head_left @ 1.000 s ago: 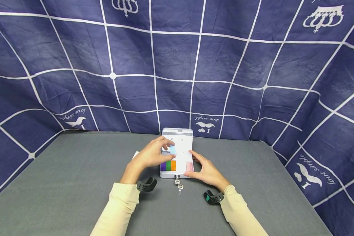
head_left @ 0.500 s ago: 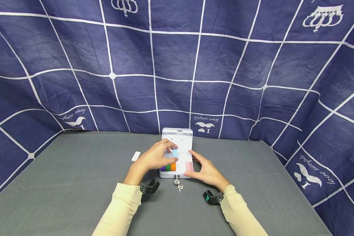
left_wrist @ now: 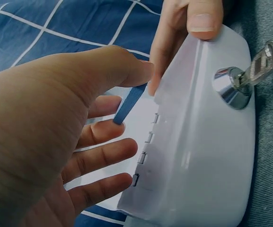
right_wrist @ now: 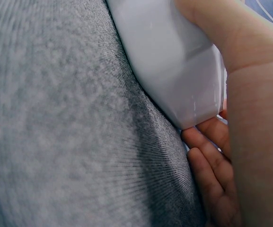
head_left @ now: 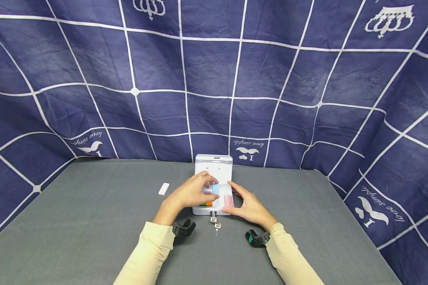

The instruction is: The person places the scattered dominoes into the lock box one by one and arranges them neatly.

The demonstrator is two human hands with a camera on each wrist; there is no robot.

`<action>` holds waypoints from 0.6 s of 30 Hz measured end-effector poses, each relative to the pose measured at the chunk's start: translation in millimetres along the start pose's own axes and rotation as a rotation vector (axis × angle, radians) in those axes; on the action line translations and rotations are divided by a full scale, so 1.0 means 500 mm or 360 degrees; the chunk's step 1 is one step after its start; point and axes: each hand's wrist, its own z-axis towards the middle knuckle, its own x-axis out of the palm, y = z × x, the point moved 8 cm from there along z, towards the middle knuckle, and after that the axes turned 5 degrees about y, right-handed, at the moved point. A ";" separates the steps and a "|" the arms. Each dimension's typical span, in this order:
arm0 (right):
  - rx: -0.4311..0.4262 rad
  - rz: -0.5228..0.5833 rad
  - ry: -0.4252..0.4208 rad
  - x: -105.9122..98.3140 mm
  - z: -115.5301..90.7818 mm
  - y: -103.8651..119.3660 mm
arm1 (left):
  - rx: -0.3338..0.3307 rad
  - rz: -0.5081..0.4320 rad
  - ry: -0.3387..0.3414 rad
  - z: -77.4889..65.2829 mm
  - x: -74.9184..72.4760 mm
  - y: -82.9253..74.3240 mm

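Note:
A white metal lock box (head_left: 202,211) stands with its lid (head_left: 219,163) raised; a key sits in the front lock (left_wrist: 233,87). Over the interior, my left hand (head_left: 190,193) pinches a thin, flat, light-blue rectangular piece (head_left: 215,189) by its ends between thumb and fingers. In the left wrist view this blue piece (left_wrist: 129,105) appears edge-on. Partly behind that hand lie an orange piece (head_left: 209,204) and a green piece (head_left: 203,204). My right hand (head_left: 251,206) grips the box's right side, thumb at the front edge, beside a pink piece (head_left: 228,200) inside.
Keys (head_left: 217,225) hang from the lock onto the grey tabletop (head_left: 100,221). To the left of the box lies a small white slab (head_left: 164,189). A blue cloth with white lines (head_left: 214,79) rises behind the table.
My left hand has moved right and slightly toward the front with the light-blue piece, covering more of the coloured pieces and uncovering the white slab. The right hand keeps its place on the box.

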 end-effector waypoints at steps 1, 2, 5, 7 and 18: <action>-0.0003 0.0002 -0.0001 0.000 0.000 0.000 | 0.0023 0.0013 -0.0007 0.001 0.002 -0.002; -0.0002 0.0002 -0.0001 0.000 0.000 0.000 | 0.0033 0.0017 -0.0009 0.001 0.004 -0.002; 0.0003 0.0001 0.0003 0.000 0.001 0.000 | 0.0044 0.0026 -0.0007 0.003 0.010 -0.001; 0.0004 -0.0001 0.0005 0.000 0.000 0.000 | 0.0035 0.0025 0.0011 0.004 0.015 -0.002; 0.0003 0.0005 0.0014 0.000 0.000 0.001 | 0.0022 0.0013 0.0069 0.006 0.035 -0.007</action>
